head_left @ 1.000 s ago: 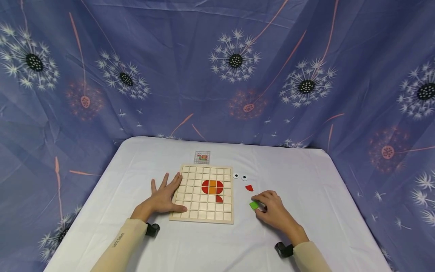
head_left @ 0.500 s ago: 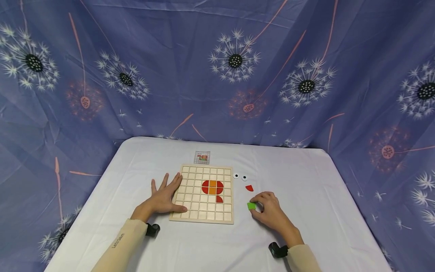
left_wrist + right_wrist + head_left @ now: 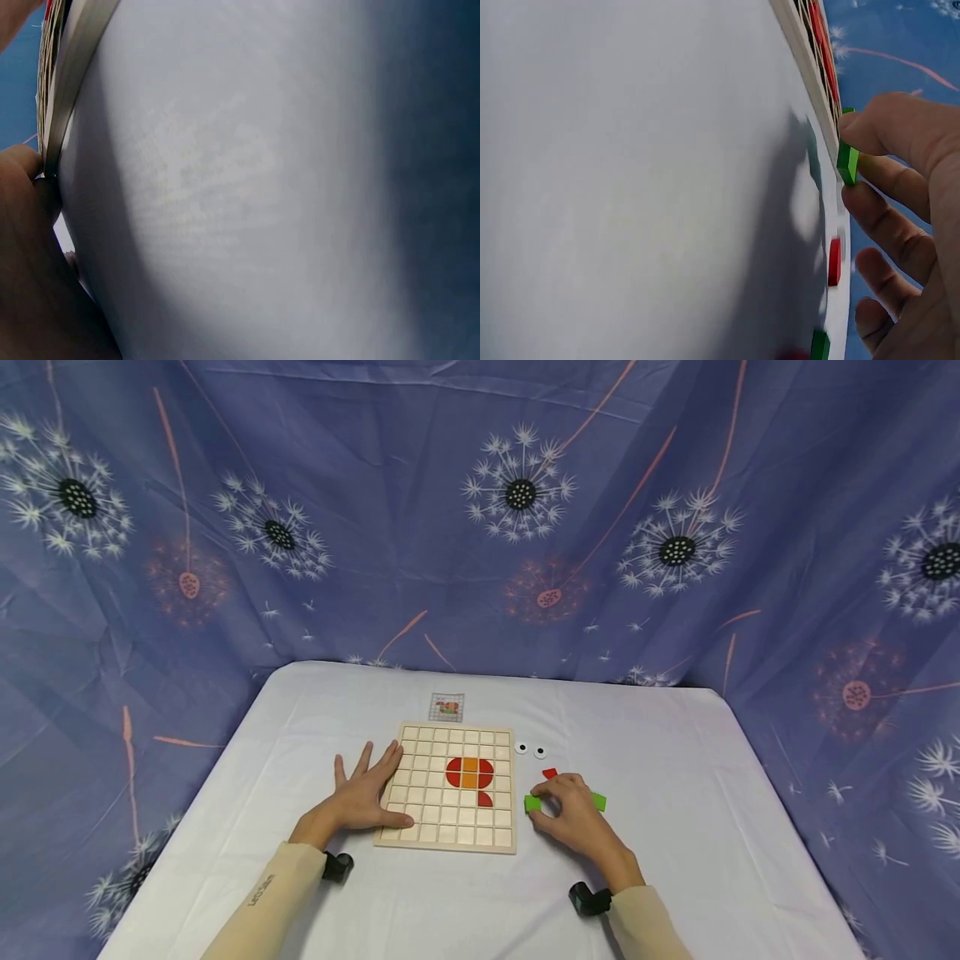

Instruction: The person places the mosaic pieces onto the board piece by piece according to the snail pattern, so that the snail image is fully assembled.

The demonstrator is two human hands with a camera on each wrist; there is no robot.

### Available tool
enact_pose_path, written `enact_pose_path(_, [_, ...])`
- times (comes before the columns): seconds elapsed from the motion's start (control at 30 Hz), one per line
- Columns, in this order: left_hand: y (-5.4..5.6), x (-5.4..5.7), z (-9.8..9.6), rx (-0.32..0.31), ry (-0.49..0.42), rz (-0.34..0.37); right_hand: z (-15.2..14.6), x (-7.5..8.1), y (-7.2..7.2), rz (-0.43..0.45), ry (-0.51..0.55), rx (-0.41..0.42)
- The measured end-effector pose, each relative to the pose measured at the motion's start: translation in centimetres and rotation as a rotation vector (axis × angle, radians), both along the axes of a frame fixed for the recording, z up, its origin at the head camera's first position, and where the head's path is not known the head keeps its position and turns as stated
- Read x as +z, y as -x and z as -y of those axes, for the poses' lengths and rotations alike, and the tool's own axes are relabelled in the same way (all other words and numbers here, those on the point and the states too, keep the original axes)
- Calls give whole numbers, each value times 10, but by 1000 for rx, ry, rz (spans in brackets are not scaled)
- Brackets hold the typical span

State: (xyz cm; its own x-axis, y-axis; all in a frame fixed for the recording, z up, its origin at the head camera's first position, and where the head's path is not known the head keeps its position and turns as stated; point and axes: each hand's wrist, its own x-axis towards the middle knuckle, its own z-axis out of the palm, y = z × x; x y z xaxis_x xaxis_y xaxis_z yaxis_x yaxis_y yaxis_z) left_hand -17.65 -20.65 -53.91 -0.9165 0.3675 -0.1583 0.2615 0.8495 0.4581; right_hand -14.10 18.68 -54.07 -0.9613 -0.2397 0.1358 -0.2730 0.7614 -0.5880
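My right hand (image 3: 573, 814) pinches a small green tile (image 3: 532, 803) between thumb and fingers, just off the right edge of a wooden grid board (image 3: 442, 835). In the right wrist view the same green tile (image 3: 847, 161) is held clear of the cloth, its shadow below. Spread over the board's left edge, my left hand (image 3: 360, 797) rests with straight fingers, the thumb on the front-left squares. Red rounded tiles (image 3: 485, 799) and orange tiles (image 3: 469, 772) sit in the board's right half. The left wrist view shows mostly white cloth and the board's edge (image 3: 75, 75).
Behind the board lies a small pattern card (image 3: 447, 707). Two eye discs (image 3: 540, 752) lie right of the board. A red tile (image 3: 550, 772) is partly behind my right hand, and another green tile (image 3: 598, 802) lies to that hand's right. The table has a white cloth (image 3: 450, 910).
My right hand has moved left toward the board with the green tile, uncovering another green tile behind it. My left hand and the board have stayed still.
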Motion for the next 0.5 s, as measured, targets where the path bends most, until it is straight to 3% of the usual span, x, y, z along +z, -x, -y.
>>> enact_pose_path(0.5, [1, -1, 0, 9, 8, 4, 39, 2, 13, -17, 14, 103])
